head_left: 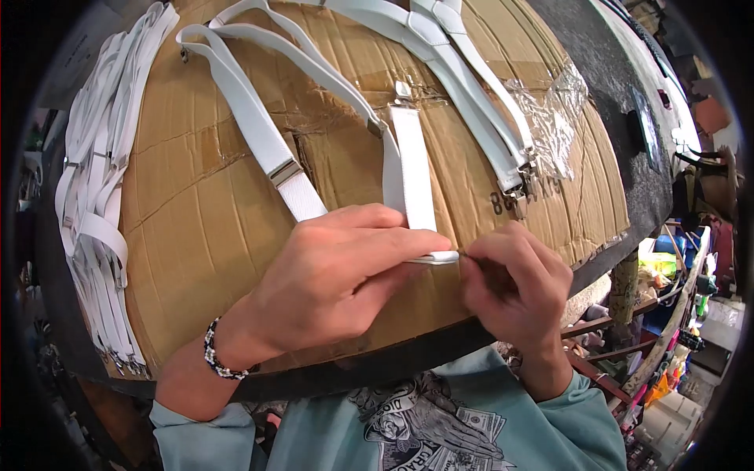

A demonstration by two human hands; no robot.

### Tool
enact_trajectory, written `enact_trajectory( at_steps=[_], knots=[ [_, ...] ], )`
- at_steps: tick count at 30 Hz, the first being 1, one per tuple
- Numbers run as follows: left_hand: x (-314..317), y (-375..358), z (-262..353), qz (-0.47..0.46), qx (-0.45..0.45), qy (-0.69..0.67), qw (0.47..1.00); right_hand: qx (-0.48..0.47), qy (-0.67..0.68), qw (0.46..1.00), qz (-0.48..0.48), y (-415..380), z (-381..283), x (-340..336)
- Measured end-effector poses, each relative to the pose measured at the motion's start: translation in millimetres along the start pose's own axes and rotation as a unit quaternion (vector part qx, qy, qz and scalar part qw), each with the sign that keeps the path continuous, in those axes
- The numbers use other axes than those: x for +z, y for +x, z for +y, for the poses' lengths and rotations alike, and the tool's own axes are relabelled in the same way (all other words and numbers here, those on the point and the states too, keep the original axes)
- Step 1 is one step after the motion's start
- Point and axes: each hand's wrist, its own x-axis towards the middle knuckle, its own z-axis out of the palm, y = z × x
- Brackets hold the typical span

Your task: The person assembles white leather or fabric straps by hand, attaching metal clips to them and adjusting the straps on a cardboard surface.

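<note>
White elastic suspenders (412, 169) lie in loops on the cardboard, with a metal slider (284, 172) on one strap and a metal clip (403, 92) near the top of another. My left hand (334, 275) is closed on these suspenders, pinching a folded white end (442, 257) between thumb and fingers. Right beside that end, my right hand (518, 286) is closed in a pinch. A thin dark bit shows at its fingertips, too small to name. Further up, a second pair of white suspenders (471, 102) lies flat, its metal clips (514, 195) pointing toward me.
Ribbed cardboard (184, 267) with torn clear tape (550, 125) covers the dark table (601, 71). A thick bundle of white suspenders (102, 157) hangs along the left edge. A phone-like dark slab (646, 129) is at the right. Cluttered racks (667, 314) stand beyond the table.
</note>
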Motion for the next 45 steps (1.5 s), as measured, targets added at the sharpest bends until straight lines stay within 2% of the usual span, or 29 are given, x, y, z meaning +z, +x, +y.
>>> enact_trajectory(
  at_steps=[7,11,14,24,30,39,42,45],
  knots=[
    [-1.5,1.1,-1.7,-0.004,-0.004,-0.006,1.000,0.055,0.056,0.996,0.037,2.5,-10.5,-5.5],
    [-1.4,1.1,-0.6,0.004,0.006,-0.006,1.000,-0.069,0.087,0.992,0.051,15.3,-17.5,6.6],
    [-1.7,1.2,-1.7,0.000,0.011,-0.003,1.000,-0.093,0.050,0.993,0.054,15.3,-13.5,14.9],
    [4.3,1.1,-2.2,0.002,0.095,0.108,0.990,0.004,0.009,1.000,0.017,-4.3,-4.7,-1.1],
    [2.9,-0.1,-1.5,0.002,0.100,0.126,0.987,-0.018,-0.022,0.999,-0.016,-8.3,5.2,-1.2],
    [1.9,1.5,0.1,0.003,0.090,0.123,0.988,0.052,0.042,0.998,0.012,-10.5,1.3,-4.7],
    [4.1,1.7,-1.6,0.017,0.095,0.117,0.988,0.039,0.055,0.997,0.038,-10.6,5.2,-4.9],
    [2.2,1.4,-0.5,0.007,0.082,0.105,0.991,0.083,0.106,0.989,0.059,-19.2,9.5,-1.3]
  ],
)
